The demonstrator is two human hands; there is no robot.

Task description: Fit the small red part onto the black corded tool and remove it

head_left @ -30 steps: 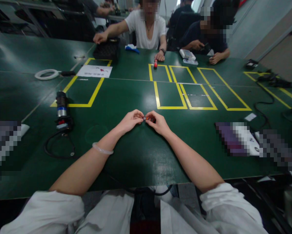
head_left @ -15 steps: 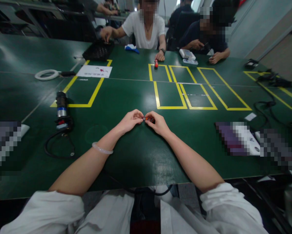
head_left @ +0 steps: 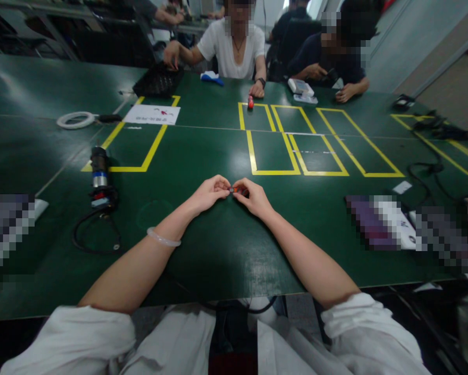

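Note:
My left hand (head_left: 214,190) and my right hand (head_left: 253,195) meet over the green table (head_left: 218,245), fingertips almost touching. Between them is a small orange and dark part (head_left: 234,190), mostly covered by the fingers and too small to name. The right thumb and fingers pinch its orange end. At its grey end, the left thumb and fingertips are closed too. Both forearms rest near the table's front edge, a pale bangle (head_left: 163,237) on the left one.
A black and silver cylindrical device (head_left: 99,169) with a cable stands at left. Yellow tape frames (head_left: 275,172) mark the table. Across it are a black tray (head_left: 158,81), a paper sheet (head_left: 151,114), a small red object (head_left: 250,102) and co-workers. Cables (head_left: 445,127) lie at right.
Both hands hold the same pose around the small part. The view has shifted very slightly; across the table, the co-worker's hand over the black tray has moved a little.

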